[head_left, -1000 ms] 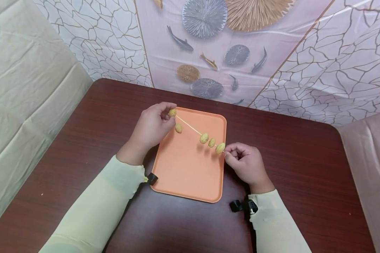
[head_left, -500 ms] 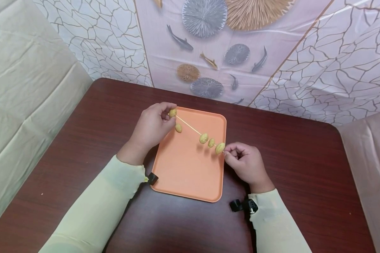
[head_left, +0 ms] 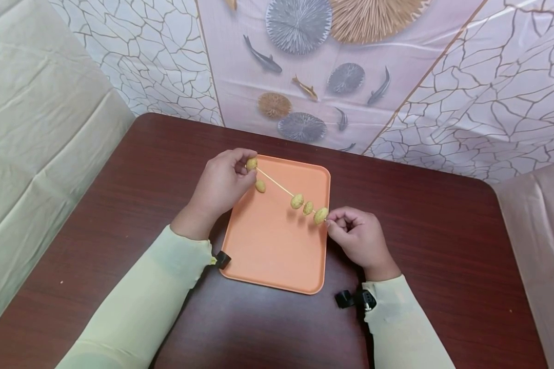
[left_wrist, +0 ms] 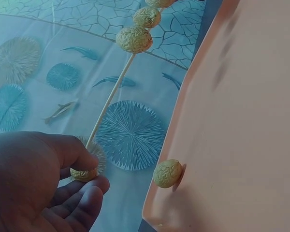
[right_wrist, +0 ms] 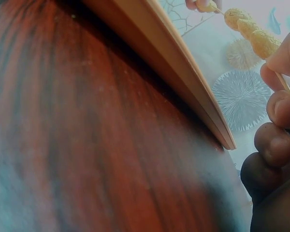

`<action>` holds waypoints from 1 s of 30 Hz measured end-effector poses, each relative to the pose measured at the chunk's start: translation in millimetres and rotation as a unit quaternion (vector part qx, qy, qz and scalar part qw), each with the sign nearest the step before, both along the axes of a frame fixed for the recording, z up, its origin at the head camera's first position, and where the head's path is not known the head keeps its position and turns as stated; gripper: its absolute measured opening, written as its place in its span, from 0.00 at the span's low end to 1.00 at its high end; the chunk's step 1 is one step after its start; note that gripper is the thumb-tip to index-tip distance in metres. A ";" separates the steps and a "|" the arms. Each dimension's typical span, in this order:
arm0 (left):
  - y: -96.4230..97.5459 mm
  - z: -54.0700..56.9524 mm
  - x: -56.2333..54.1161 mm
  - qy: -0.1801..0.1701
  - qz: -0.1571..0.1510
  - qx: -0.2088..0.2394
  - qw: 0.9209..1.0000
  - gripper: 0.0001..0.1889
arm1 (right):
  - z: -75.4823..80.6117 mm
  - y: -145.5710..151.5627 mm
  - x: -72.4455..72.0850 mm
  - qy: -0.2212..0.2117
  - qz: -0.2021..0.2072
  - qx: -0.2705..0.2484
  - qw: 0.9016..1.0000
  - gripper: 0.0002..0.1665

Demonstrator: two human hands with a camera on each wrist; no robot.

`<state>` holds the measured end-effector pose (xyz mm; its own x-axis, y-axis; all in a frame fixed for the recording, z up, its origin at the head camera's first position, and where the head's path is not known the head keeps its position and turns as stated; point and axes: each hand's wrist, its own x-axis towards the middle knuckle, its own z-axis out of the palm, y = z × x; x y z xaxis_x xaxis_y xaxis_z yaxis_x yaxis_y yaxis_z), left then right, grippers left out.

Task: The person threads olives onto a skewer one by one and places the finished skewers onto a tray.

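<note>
A thin wooden skewer [head_left: 277, 182] slants over the orange tray, carrying three small wrinkled yellow oval pieces [head_left: 297, 201] toward its right end. My right hand [head_left: 357, 238] pinches the skewer between thumb and forefinger, just beyond the last piece. At the far end, my left hand [head_left: 221, 187] pinches another wrinkled yellow oval piece [left_wrist: 83, 174], and the skewer's tip meets it there. The fingers partly hide this piece. One more loose piece [left_wrist: 167, 173] lies on the tray near its left side, below the left hand.
The orange tray [head_left: 272, 256] lies flat on a dark reddish-brown wooden table [head_left: 443, 246]. Behind the table hangs a patterned cloth [head_left: 300, 77] with fish and round motifs. Plain pale cloth [head_left: 41, 154] hangs at the left side.
</note>
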<state>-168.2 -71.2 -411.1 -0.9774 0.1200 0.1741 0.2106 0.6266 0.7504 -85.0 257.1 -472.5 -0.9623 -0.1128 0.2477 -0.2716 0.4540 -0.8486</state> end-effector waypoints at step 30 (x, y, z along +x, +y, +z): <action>3.3 -3.4 3.0 0.049 -0.022 -0.068 0.996 0.19 | -0.2 0.7 -0.4 -0.011 0.009 0.017 1.000 0.02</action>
